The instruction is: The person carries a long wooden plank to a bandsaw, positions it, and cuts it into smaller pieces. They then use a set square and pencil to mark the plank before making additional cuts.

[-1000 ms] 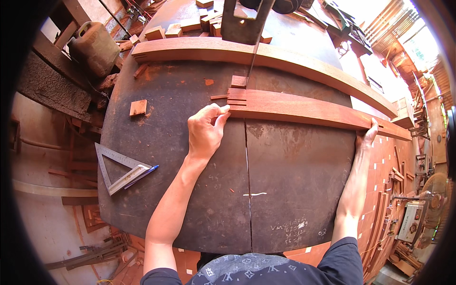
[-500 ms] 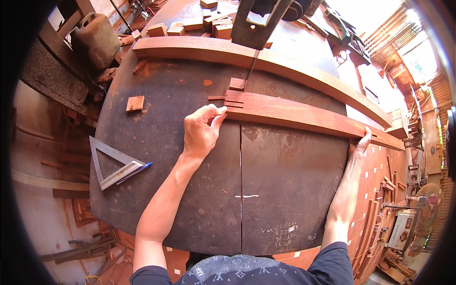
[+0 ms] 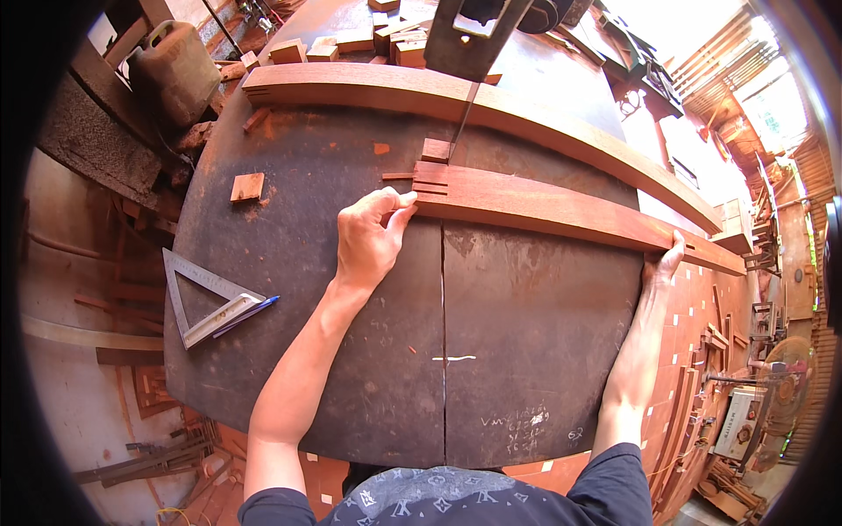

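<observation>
The left hand (image 3: 373, 232) pinches the near corner of the slotted beam's (image 3: 535, 203) left end; the right hand (image 3: 667, 257) grips it near its right end. The beam lies across the table (image 3: 368, 377), just near of the upright blade (image 3: 463, 123). Uneven pushing could skew it, and the left fingers sit riskily close. Far left, a jerrycan's (image 3: 175, 79) contents are hidden.

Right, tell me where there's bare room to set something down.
Widest: dark tabletop right of its slot, bordered by the held beam and right forearm. Smaller: between the square wood block, metal triangle and left hand. Crowded: around the blade, and the far side's wood offcuts.
</observation>
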A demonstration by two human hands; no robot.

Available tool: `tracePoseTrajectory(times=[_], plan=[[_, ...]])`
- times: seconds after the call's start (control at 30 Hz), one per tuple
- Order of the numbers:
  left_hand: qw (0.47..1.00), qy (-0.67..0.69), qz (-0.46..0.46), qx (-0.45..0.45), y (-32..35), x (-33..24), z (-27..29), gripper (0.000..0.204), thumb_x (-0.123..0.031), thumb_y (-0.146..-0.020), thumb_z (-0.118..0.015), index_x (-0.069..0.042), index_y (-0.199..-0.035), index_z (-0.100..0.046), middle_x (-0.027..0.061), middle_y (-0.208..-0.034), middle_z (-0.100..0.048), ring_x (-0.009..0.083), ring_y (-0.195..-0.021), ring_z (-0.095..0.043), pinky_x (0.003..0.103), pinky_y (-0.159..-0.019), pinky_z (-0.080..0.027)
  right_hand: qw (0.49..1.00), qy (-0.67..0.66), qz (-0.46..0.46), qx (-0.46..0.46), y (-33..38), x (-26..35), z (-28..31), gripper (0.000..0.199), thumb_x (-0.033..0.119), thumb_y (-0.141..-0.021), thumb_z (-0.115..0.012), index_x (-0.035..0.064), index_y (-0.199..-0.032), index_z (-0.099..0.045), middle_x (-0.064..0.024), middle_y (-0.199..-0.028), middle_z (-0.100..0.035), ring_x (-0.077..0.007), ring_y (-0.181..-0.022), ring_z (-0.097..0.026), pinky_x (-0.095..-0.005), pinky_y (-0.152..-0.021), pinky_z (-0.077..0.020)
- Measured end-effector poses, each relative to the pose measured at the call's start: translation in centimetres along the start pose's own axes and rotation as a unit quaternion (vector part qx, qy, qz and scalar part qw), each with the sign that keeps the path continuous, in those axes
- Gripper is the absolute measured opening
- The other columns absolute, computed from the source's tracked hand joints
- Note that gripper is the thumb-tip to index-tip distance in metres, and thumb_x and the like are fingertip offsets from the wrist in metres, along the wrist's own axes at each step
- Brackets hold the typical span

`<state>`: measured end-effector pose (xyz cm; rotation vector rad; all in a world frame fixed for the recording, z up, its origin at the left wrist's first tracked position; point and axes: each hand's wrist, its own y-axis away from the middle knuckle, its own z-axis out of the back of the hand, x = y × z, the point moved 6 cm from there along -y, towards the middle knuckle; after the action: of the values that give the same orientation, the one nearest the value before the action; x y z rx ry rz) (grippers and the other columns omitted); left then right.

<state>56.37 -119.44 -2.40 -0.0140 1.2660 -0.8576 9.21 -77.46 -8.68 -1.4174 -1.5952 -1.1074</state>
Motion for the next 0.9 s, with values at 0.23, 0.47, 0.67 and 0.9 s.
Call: tracePoseTrajectory(times=[0.23, 0.47, 0.67, 0.9], plan=[[1.0, 0.004, 0.012, 0.0, 0.2, 0.2, 0.2, 0.009, 0.003, -0.093, -0.078, 0.006, -0.092, -0.07, 0.0075, -0.083, -0.076, 0.0105, -0.076, -0.074, 0.026, -0.064, -0.058, 1.0, -0.006, -0.007, -0.011, -0.1, -0.7, -0.5, 0.041, 0.039, -0.099, -0.06, 0.0081, -0.126, -0.063, -0.0101, -0.121, -0.072, -0.0263, -0.112, -0.071, -0.0435, -0.091, -0.0611], [1.0, 0.01, 0.006, -0.003, 0.1, 0.2, 0.2, 0.009, 0.003, -0.094, -0.078, 0.005, -0.091, -0.07, 0.009, -0.084, -0.077, 0.01, -0.075, -0.074, 0.026, -0.064, -0.057, 1.0, -0.003, -0.001, -0.01, -0.2, -0.5, -0.2, 0.041, 0.041, -0.098, -0.061, 0.0093, -0.124, -0.064, -0.0096, -0.119, -0.072, -0.0252, -0.11, -0.072, -0.042, -0.088, -0.0609], [1.0, 0.003, 0.005, -0.002, 0.0, 0.3, 0.2, 0.01, 0.003, -0.094, -0.078, 0.005, -0.09, -0.069, 0.0099, -0.086, -0.078, 0.0103, -0.076, -0.075, 0.027, -0.064, -0.057, 0.999, 0.017, -0.002, -0.03, 0.2, -0.5, -0.3, 0.047, 0.042, -0.096, -0.061, 0.0091, -0.129, -0.06, -0.0106, -0.126, -0.068, -0.0266, -0.117, -0.067, -0.0457, -0.092, -0.0585], [1.0, -0.003, 0.026, 0.002, 0.0, 0.9, -0.1, 0.014, 0.002, -0.094, -0.078, 0.005, -0.087, -0.065, 0.0108, -0.091, -0.081, 0.0099, -0.076, -0.075, 0.027, -0.065, -0.057, 1.0, 0.013, 0.013, -0.025, -0.3, -0.3, 0.5, 0.047, 0.042, -0.094, -0.062, 0.0097, -0.129, -0.06, -0.0111, -0.125, -0.067, -0.0275, -0.117, -0.067, -0.0468, -0.091, -0.0593]])
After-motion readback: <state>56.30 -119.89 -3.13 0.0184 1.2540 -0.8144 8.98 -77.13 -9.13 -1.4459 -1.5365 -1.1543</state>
